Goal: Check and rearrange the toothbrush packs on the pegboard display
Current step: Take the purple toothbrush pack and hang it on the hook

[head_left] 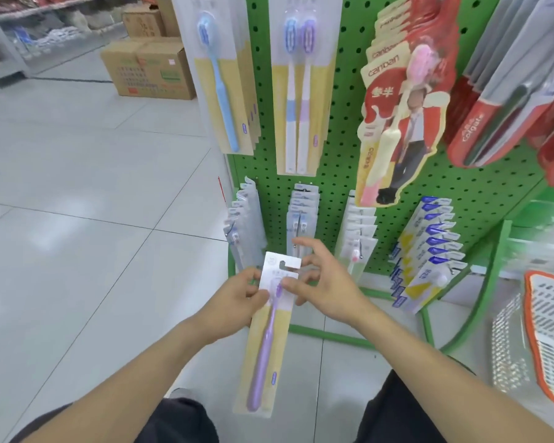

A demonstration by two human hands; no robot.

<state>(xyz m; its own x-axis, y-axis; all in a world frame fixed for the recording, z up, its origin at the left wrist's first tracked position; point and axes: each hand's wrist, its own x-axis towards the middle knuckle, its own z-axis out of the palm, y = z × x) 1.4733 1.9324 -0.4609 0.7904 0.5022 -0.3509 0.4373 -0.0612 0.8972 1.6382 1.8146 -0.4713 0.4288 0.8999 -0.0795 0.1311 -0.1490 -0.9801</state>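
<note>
Head view, looking down at both forearms, which reach forward from the near edge and converge at centre frame in front of a green pegboard [339, 161].

The left hand [237, 298] comes in from the near left, its back turned toward the camera. Its grip pinches the left edge of a purple pack [269, 340]: the thumb lies across the front of the card near the brush head, and the fingers are hidden behind it.

The right hand [323, 282] comes in from the near right, wrist bent slightly inward. Its thumb presses the card's right side just below the hook slot, and at least one finger curls behind the card. The forefinger stretches out above, apart from the card, toward the lower hanging packs.

The purple pack is held off the pegboard, near the viewer. It hangs almost upright, hook slot at the far end and handle toward the near edge, over the tiled floor [77, 219].

On the pegboard, upper row, left to right: a blue pack [221, 91], a twin pack [298, 91], red packs [397, 116] and Colgate packs [480, 123]. The lower row carries four stacks of smaller packs on pegs; the second stack [303, 212] hangs just beyond the right forefinger.

Far left stand cardboard boxes [147, 68]. At the right edge lies a white basket [547, 340] with an orange rim.
</note>
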